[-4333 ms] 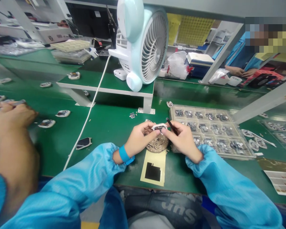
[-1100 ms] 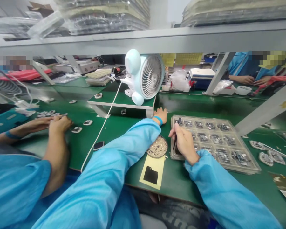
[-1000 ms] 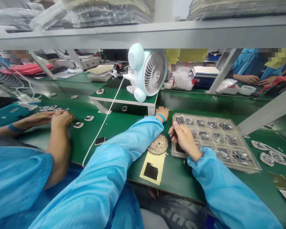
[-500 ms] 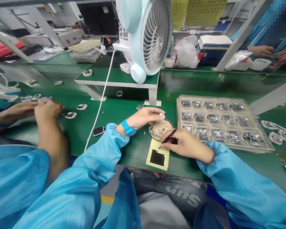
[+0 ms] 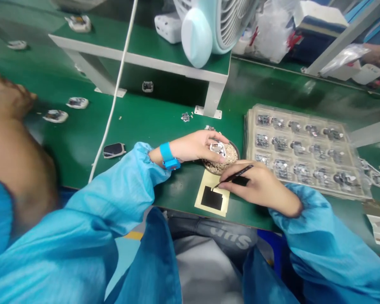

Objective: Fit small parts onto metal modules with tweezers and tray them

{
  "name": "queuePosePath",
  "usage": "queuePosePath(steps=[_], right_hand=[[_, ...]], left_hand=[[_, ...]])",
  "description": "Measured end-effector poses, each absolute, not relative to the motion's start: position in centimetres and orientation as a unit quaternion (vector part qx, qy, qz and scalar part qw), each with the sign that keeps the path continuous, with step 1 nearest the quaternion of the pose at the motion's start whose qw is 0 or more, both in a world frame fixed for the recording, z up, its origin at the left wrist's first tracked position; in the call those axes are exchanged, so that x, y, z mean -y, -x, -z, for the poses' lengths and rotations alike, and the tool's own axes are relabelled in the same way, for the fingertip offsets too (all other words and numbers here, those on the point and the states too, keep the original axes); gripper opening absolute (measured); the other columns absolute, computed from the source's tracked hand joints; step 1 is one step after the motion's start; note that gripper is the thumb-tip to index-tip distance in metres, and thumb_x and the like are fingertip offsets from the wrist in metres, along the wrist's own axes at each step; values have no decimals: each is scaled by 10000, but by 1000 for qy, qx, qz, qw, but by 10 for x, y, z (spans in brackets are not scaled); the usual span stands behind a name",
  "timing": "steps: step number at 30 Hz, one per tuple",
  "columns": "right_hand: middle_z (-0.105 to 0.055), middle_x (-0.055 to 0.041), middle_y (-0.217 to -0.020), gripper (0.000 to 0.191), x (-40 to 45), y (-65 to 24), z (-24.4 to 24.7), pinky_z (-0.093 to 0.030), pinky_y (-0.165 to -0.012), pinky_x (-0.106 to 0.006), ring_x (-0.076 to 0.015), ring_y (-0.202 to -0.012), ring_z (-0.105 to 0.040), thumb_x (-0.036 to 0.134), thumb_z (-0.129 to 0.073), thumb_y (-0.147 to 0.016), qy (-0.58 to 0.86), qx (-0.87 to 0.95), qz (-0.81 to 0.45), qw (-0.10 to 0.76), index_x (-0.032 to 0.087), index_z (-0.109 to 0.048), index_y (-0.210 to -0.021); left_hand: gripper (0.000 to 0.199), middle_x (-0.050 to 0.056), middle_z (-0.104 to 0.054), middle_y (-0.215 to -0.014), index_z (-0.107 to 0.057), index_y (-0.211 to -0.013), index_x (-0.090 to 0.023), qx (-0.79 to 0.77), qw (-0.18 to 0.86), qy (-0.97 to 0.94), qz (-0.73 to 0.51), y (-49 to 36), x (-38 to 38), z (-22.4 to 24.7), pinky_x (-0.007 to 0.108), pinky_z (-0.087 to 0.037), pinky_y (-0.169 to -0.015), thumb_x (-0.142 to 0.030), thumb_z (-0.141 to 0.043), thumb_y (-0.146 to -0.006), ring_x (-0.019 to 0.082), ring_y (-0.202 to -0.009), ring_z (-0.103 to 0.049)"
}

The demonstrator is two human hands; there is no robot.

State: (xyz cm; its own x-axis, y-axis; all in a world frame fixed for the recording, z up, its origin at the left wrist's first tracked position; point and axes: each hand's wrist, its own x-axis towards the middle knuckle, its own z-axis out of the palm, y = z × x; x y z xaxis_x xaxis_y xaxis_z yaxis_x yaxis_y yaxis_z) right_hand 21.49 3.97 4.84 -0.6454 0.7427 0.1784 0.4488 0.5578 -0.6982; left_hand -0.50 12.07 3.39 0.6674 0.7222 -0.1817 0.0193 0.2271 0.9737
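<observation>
My left hand (image 5: 202,145), with a blue strap at the wrist, grips a small white-rimmed device housing (image 5: 218,148) with parts inside, between thumb and fingers. It hovers over a round dish (image 5: 210,170) of tiny beige and dark pieces. In my right hand (image 5: 255,181) are black tweezers (image 5: 240,171), held like a pen. Their tip points at the upper edge of a yellow backing sheet (image 5: 199,202) that carries black adhesive pieces (image 5: 212,198). Whether anything is between the tips is too small to tell.
A stacked clear tray (image 5: 250,147) with several circuit parts lies to the right. A fan (image 5: 209,33) stands on a raised shelf (image 5: 139,61) with a white cable (image 5: 114,99) in front. Another person's arm (image 5: 15,139) is at left, near loose housings (image 5: 77,102).
The view has tilted down and closer. My left hand has turned so the inside of the housing shows. The tweezers lie flatter, with their tip still at the yellow sheet.
</observation>
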Motion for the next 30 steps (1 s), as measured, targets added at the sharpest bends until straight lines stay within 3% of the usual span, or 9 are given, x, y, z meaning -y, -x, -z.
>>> queuePosePath(steps=[4,7,12,15,18,21,26,30], right_hand=[[-794,-10,-941,54,-40,-213,-49,-579,-846,-344,-187,-891,-740,284,-742,-913,351,851,-318,227,240,-769,-931],[-785,-11,-915,38,-39,-214,-55,-590,-825,-340,-182,-858,-741,261,-745,-906,352,829,-363,239,235,-766,-923],[-769,-22,-883,65,-40,-223,-69,-609,-782,-366,-205,-839,-740,219,-782,-860,366,748,-428,350,243,-734,-896],[-758,-30,-864,84,-49,-228,-65,-604,-775,-395,-219,-817,-732,225,-794,-844,392,723,-343,453,252,-717,-867],[-751,-35,-866,93,-59,-231,-55,-606,-787,-412,-230,-828,-731,256,-798,-838,417,709,-246,512,259,-708,-864],[-747,-35,-866,96,-63,-229,-47,-613,-780,-415,-233,-835,-733,267,-786,-847,431,712,-200,517,258,-694,-873],[-745,-32,-866,112,-61,-227,-46,-610,-803,-430,-238,-853,-732,205,-779,-833,419,725,-128,531,252,-693,-889],[-759,-29,-880,136,-59,-228,-47,-605,-793,-428,-236,-836,-736,167,-774,-824,394,741,-130,528,253,-704,-902]], left_hand=[[458,106,-759,-1040,-725,-1044,-109,-329,693,-587,-261,4,-121,-33,382,-567,-922,-102,-893,-619,207,-948,-725],[513,101,-768,-993,-698,-1110,-112,-329,707,-570,-258,4,-120,-33,374,-584,-869,-103,-885,-633,205,-895,-737],[619,96,-765,-923,-604,-1148,-112,-365,690,-570,-254,1,-114,-29,357,-602,-739,-88,-902,-606,208,-800,-741],[548,105,-765,-979,-623,-1074,-117,-337,668,-603,-276,-2,-110,-27,335,-599,-779,-59,-892,-600,209,-880,-744],[522,109,-758,-1074,-651,-1138,-129,-299,637,-649,-290,-4,-106,-26,307,-591,-808,-50,-844,-659,204,-949,-741],[429,100,-759,-1058,-663,-1142,-131,-302,614,-662,-306,-7,-103,-25,288,-588,-796,-107,-802,-737,192,-936,-739],[233,93,-764,-919,-692,-990,-115,-353,564,-657,-355,-12,-102,-20,269,-571,-688,-259,-756,-819,175,-789,-726],[144,83,-772,-920,-706,-958,-117,-361,560,-648,-369,-13,-102,-19,248,-561,-683,-163,-688,-823,164,-787,-728]])
